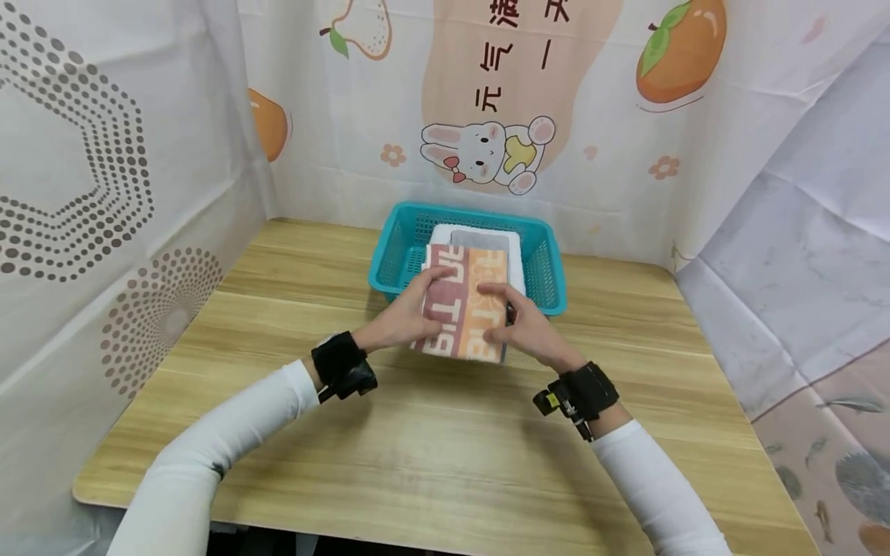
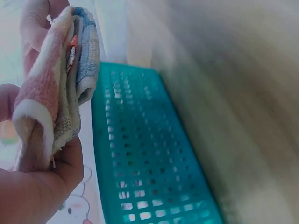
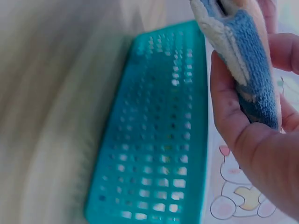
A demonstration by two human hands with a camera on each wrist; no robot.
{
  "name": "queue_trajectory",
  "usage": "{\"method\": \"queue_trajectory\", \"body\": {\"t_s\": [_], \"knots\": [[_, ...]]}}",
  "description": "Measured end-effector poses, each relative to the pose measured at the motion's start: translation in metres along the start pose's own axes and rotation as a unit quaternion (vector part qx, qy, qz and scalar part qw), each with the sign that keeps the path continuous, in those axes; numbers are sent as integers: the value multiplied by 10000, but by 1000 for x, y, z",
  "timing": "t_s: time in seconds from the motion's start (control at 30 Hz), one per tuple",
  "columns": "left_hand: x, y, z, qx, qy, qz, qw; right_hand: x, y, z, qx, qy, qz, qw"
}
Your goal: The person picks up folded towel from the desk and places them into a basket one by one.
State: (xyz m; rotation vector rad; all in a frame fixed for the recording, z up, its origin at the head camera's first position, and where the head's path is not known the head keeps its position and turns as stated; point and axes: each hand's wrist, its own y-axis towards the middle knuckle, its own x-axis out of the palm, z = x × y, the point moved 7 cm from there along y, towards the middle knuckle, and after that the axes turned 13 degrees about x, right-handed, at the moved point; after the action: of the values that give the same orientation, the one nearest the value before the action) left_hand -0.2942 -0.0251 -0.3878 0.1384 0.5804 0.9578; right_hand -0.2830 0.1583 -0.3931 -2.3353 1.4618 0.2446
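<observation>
A folded towel (image 1: 455, 309), maroon and orange with white letters, is held up between both hands at the basket's near side. My left hand (image 1: 410, 309) grips its left edge, thumb on the front face. On the opposite edge my right hand (image 1: 524, 324) pinches the towel too. The left wrist view shows several folded layers of the towel (image 2: 44, 88), pink, white and blue-grey. Blue and white terry layers of the towel (image 3: 257, 65) show in the right wrist view. Behind it stands a teal plastic basket (image 1: 549, 270) containing a white and grey folded cloth (image 1: 513, 247), partly hidden by the towel.
The basket rests on a wood-grain table (image 1: 431, 455) near its back edge. A printed curtain (image 1: 598, 193) hangs behind the table, and more patterned sheets (image 1: 167, 154) hang at both sides.
</observation>
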Motion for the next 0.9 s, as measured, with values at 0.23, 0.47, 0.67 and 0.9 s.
{"method": "queue_trajectory", "body": {"t_s": [0.23,0.47,0.67,0.9], "knots": [[-10,27,-2,96,99,113,9998,-18,16,-13,-92,-90,165,9998],[-15,45,-6,-144,61,112,9998,-30,27,-15,-45,-55,214,9997],[-19,60,-9,-150,22,28,9999,-43,39,-16,160,44,441,9989],[-22,80,-9,-153,410,238,9988,-57,51,-22,237,27,603,9979]]}}
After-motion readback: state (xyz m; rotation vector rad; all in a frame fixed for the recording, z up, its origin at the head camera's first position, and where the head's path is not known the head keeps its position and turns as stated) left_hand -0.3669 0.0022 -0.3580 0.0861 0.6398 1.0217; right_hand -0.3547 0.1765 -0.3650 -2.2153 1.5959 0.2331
